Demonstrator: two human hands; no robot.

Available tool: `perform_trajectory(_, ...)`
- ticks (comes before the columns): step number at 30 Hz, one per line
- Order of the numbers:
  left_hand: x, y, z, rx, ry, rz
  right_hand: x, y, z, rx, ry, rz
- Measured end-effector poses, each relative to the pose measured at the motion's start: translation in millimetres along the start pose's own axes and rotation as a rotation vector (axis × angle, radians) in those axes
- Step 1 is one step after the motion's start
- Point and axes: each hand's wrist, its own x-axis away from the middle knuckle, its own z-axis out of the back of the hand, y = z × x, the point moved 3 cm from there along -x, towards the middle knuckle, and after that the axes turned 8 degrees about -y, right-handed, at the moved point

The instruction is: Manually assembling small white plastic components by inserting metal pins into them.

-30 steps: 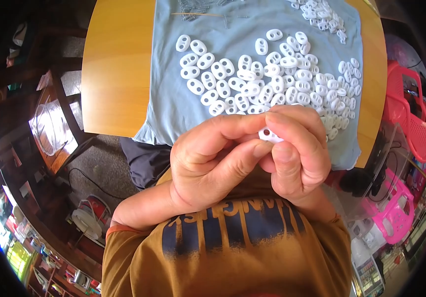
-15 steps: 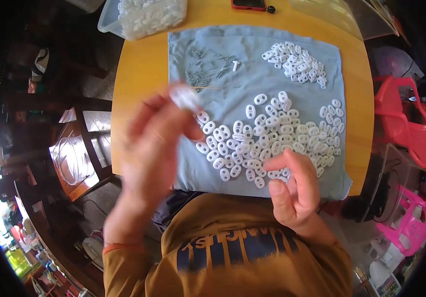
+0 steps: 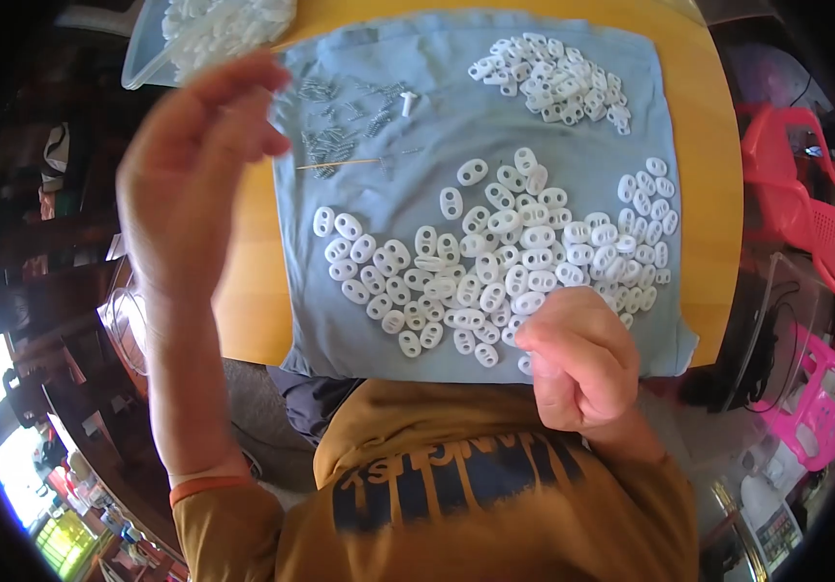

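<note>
My left hand (image 3: 180, 184) is raised over the cloth's far left edge, blurred by motion, its fingers apart with nothing seen between them. My right hand (image 3: 587, 354) is closed at the near right edge of the large spread of white oval two-holed plastic pieces (image 3: 469, 291). Its fingers are curled in on the thumb and hide whatever they hold. Beside the left fingertips lie many small metal springs (image 3: 330, 145), a thin wooden stick (image 3: 338, 164) and a small white T-shaped piece (image 3: 408, 104).
A light blue cloth (image 3: 417, 194) covers most of the yellow table (image 3: 704, 126). A tub (image 3: 141, 58) with a bag of white pieces (image 3: 228, 29) stands far left. Another heap of white pieces (image 3: 563, 82) lies far right. Red (image 3: 791, 184) and pink (image 3: 810, 407) plastic chairs stand right.
My left hand has moved left and away toward the tub; the white piece in it no longer shows. My right hand's fingers have curled closed. The whole view has shifted slightly.
</note>
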Motion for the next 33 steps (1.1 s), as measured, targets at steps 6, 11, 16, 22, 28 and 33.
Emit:
perform_trajectory(6, 21, 1, -55, -0.429, -0.191, -0.186, 1, 2, 0, -0.036, 0.002, 0.013)
perform_trajectory(11, 14, -1, -54, -0.519, -0.144, -0.163, 1, 0, 5, -0.011, 0.042, -0.002)
perform_trajectory(16, 14, -4, -57, -0.557, -0.200, -0.129, -1, -2, 12, -0.015, 0.052, 0.002)
perform_trajectory(22, 11, -17, -70, -0.759, -0.228, -0.202, -2, -1, 14, -0.007, 0.043, 0.009)
perform_trajectory(28, 6, -20, -72, -0.813, -0.241, -0.209, 0, -1, 14, -0.013, 0.041, 0.012)
perform_trajectory(33, 5, -13, -74, -0.923, -0.226, -0.332, -6, -5, 14, -0.020, 0.050, 0.011)
